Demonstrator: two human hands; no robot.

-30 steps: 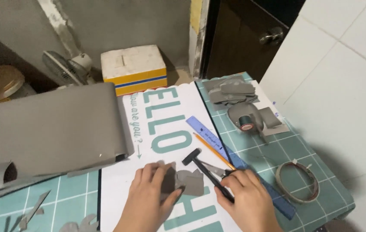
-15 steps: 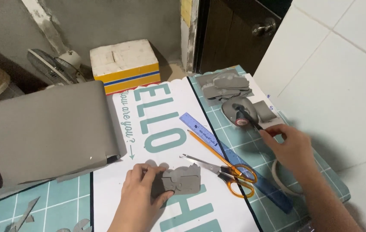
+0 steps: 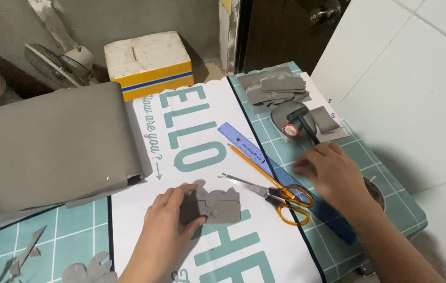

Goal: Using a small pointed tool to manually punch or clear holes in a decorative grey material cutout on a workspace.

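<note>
- Pinching a grey cut-out piece (image 3: 218,205): left hand (image 3: 168,225), thumb under, fingers curled over its left edge; piece lies flat on the white printed sheet (image 3: 181,157), near the bottom centre.
- Grey scrap shapes (image 3: 84,272) on the teal grid mat (image 3: 66,230), bottom left.
- Orange-handled scissors (image 3: 278,196) just right of the piece, blades slightly apart, pointing left; nobody touching them.
- Right hand (image 3: 333,175) palm down over the mat's right side, fingers loosely spread, holding nothing that can be seen; it sits over the blue ruler (image 3: 265,160), contact unclear.
- Orange pencil (image 3: 249,162) lies along the ruler.
- Black-handled small hammer (image 3: 304,123) just beyond the right fingertips, on grey pieces.
- Stack of grey cut pieces (image 3: 275,86) at the mat's far corner.
- Big grey material roll (image 3: 50,141) on the left.
- White and yellow box (image 3: 147,63) and small fan (image 3: 58,63) farthest back.
</note>
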